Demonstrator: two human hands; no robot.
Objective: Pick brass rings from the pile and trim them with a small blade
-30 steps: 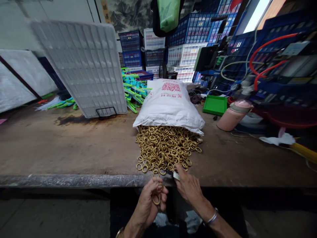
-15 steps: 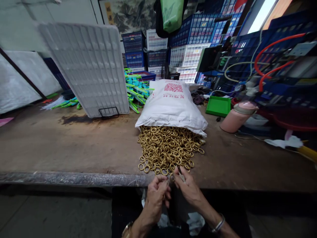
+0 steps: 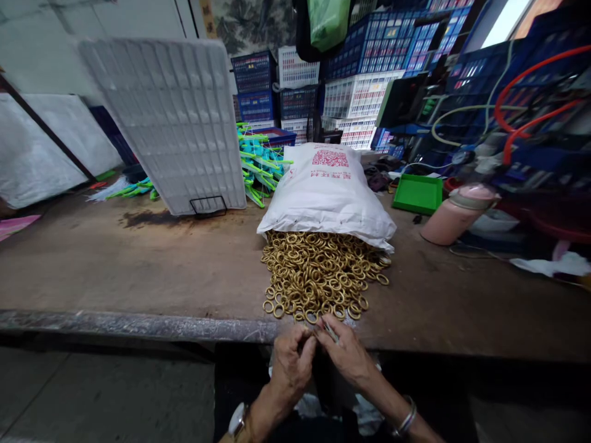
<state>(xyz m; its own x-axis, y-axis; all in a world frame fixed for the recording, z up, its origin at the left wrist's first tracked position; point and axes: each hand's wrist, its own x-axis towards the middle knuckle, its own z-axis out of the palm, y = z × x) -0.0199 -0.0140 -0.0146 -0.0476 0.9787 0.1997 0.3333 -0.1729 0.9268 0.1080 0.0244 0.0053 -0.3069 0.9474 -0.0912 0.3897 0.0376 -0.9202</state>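
A heap of gold metal rings (image 3: 321,274) spills onto the brown workbench (image 3: 138,264) from the open mouth of a white sack (image 3: 329,187) printed in red. Both my hands meet at the bench's front edge, just below the heap. My left hand (image 3: 292,364) is curled shut, and I cannot make out what is in it. My right hand (image 3: 347,354) pinches a small thin metal tool whose tip shows above the fingers. The fingertips of both hands touch each other.
A white gridded tray (image 3: 168,120) leans upright at the back left beside green and blue plastic pieces (image 3: 258,163). A green tray (image 3: 418,194) and a pink flask (image 3: 457,212) lie to the right. Stacked blue and white crates (image 3: 351,80) and hoses fill the back.
My left hand, which held a ring low over my lap, has come up to meet my right hand at the bench edge. The view has shifted slightly.
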